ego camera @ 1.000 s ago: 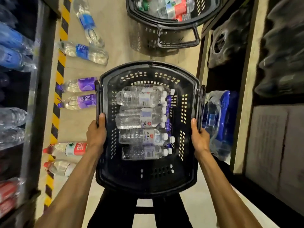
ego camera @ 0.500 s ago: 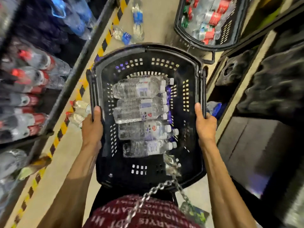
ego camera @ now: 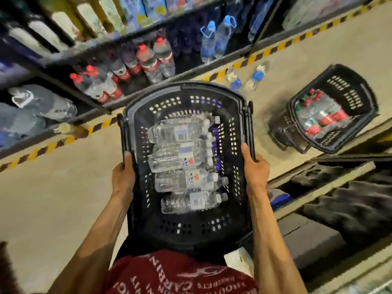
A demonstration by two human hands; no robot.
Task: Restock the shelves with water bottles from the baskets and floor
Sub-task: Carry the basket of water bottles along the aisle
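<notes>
Head camera looks down on a black shopping basket point(ego camera: 191, 230) held in front of the torso. The left hand point(ego camera: 123, 177) grips its left rim and the right hand point(ego camera: 255, 168) its right rim, thumbs over the edge. Clear water bottles point(ego camera: 180, 160) lie sideways inside. A second basket point(ego camera: 343, 85) sits on the floor to the right, and two blue-labelled bottles point(ego camera: 255, 78) lie beside the striped tape point(ego camera: 252, 60).

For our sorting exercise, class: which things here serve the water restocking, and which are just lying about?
Job: held basket, clear bottles in it, second basket, floor bottles, shelf, left hand, right hand.
Lying about: dark bundles, blue pack.
</notes>
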